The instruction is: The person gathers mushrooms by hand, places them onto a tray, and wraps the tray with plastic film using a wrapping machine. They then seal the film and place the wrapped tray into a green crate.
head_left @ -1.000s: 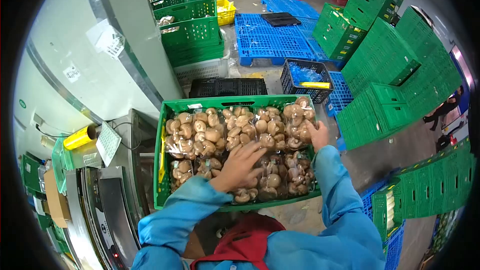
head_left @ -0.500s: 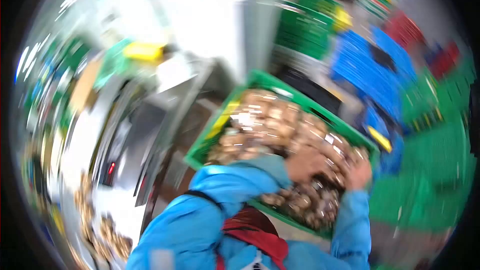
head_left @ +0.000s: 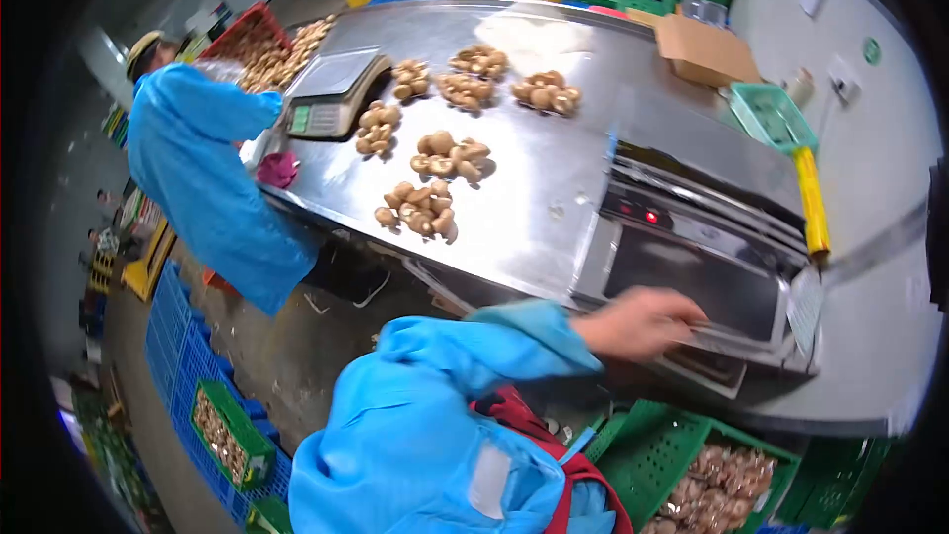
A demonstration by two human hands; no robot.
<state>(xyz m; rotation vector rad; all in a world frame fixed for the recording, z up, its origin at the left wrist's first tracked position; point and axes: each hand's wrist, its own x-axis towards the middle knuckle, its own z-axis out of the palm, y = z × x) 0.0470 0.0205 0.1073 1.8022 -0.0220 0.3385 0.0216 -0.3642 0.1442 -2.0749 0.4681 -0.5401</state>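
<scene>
- Left hand [head_left: 638, 324] has moved from the mushroom packs [head_left: 720, 483] to the front of the machine [head_left: 692, 279].
- Fingers [head_left: 676, 306] are blurred; I cannot tell their grip.
- Loose mushrooms [head_left: 450, 155] lie in piles on the desk [head_left: 539, 193].

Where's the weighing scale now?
The weighing scale stands at upper left in the head view, on the steel table between the co-worker's blue sleeve and the mushroom clusters.

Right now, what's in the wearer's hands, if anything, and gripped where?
No held item shows. The left hand is blurred at the front edge of the machine; contact can't be told. The right hand is out of view.
</scene>
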